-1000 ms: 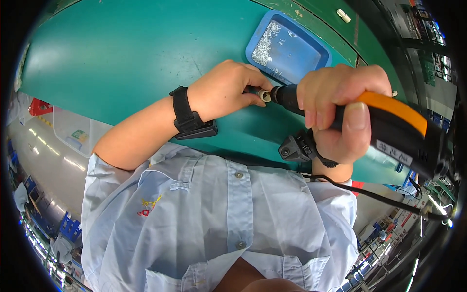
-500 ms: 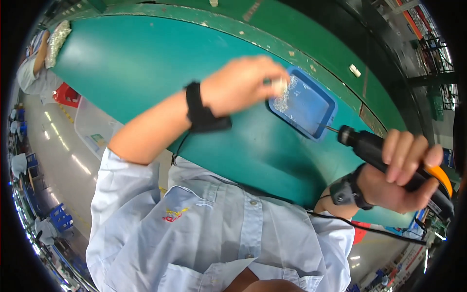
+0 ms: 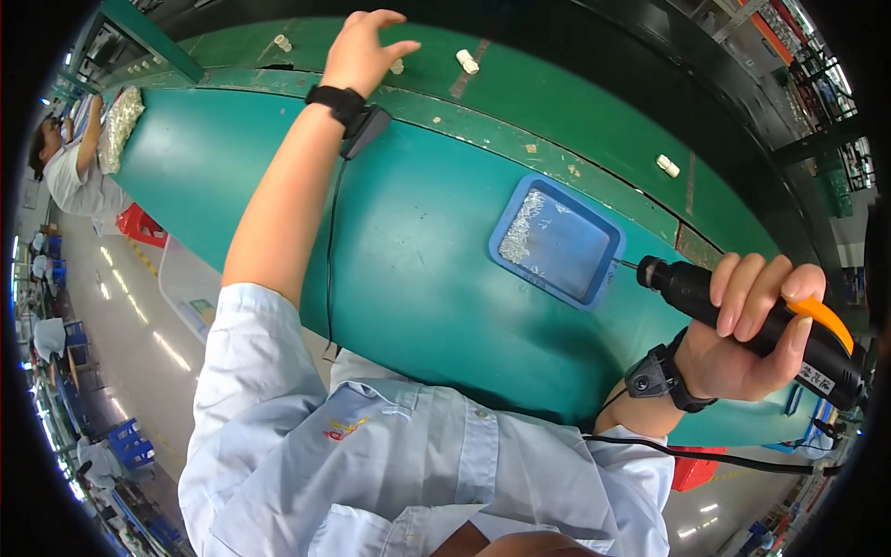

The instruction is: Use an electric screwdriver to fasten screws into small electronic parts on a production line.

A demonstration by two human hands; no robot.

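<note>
My left hand (image 3: pixel 365 54) reaches far out over the green strip behind the table, thumb and fingers apart, with nothing visible between them. Close to its palm lies a small white plastic part (image 3: pixel 397 67), partly covered by the hand. My right hand (image 3: pixel 742 339) is wrapped round a black electric screwdriver (image 3: pixel 685 290) with an orange lever. The screwdriver's thin bit points left, its tip by the right rim of a blue tray (image 3: pixel 601 232). Small silvery screws (image 3: pixel 520 232) are heaped along the tray's left side.
More white plastic parts (image 3: pixel 467 61) are spread along the green strip (image 3: pixel 557 102). A worn ledge (image 3: pixel 501 139) separates it from the teal tabletop (image 3: pixel 418 251). Black cables hang by both arms. At far left another person (image 3: pixel 79 176) sits near a clear bag (image 3: pixel 121 130).
My left hand has moved from beside the tray out to the far left over the green strip. The whitish part it held is out of its fingers. My right hand keeps the screwdriver.
</note>
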